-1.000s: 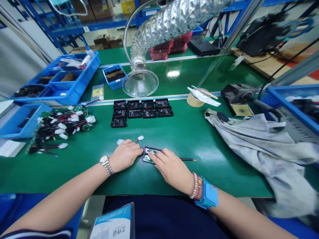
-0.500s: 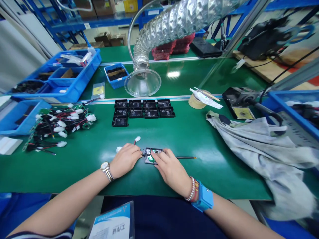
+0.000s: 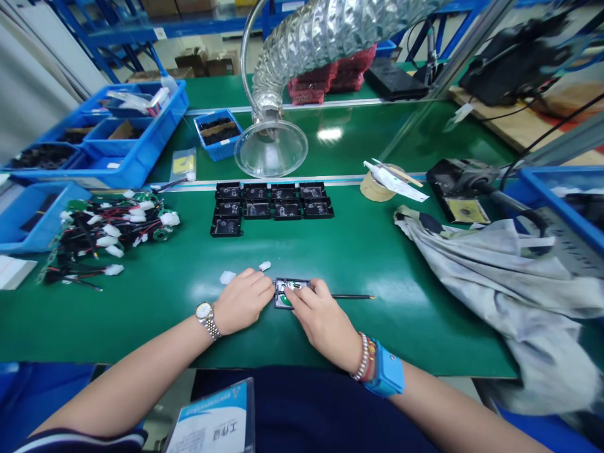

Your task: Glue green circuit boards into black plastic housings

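Note:
A small open black plastic case (image 3: 278, 306) lies on the green table in front of me, with a green circuit board (image 3: 285, 300) inside it. My left hand (image 3: 245, 299) closes its fingers at the case's left edge; its fingertips are partly hidden. My right hand (image 3: 325, 321) grips the case from the right, with the index finger pressed onto the board. From the right side runs a black cable (image 3: 352, 296) with a bare end. Just beyond my left hand are a white connector (image 3: 265, 266) and another white piece (image 3: 228, 277).
Several open black cases (image 3: 257, 208) stand in rows under a clear fume hood (image 3: 271, 151). Wired boards with white connectors (image 3: 113, 229) are heaped at left near blue bins (image 3: 141, 157). At right are a tape roll (image 3: 375, 189), a grey cloth (image 3: 453, 270) and a blue bin (image 3: 557, 182).
My left hand has shifted slightly right, closer against the case's edge, and the white connector beyond it has tilted over to the right. The right hand keeps its place on the case.

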A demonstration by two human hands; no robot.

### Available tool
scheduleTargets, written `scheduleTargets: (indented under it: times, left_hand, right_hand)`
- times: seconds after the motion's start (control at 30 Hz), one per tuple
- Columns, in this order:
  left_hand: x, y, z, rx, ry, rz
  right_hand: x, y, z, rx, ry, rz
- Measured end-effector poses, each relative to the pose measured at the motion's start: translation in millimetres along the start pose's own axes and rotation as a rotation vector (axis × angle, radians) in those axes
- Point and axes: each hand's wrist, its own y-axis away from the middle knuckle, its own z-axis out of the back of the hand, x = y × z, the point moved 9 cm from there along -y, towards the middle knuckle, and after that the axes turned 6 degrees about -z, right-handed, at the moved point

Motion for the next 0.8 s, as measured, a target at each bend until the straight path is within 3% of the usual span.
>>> scheduleTargets:
  times: [0.17,0.37,0.47,0.57,0.67,0.8]
  left_hand:
    - [-3,1,0.6,0.064,-0.049,0.050]
    - [7,16,24.9,0.023,0.122,0.189]
    - [10,13,22.7,0.048,0.192,0.234]
    - [13,3,15.0,0.107,0.231,0.275]
    - [-1,4,7.5,0.225,0.263,0.249]
    - [-39,24,1.9,0.317,0.317,0.166]
  right_hand:
    - [1,-7,3,0.100,-0.014,-0.013]
    - [-21,5,32,0.103,-0.223,0.021]
    - [-38,5,32,0.092,-0.231,-0.026]
    - [-38,1,25,0.105,-0.258,-0.030]
    - [-22,8,22,0.147,-0.311,-0.007]
    - [6,30,17,0.318,-0.392,0.044]
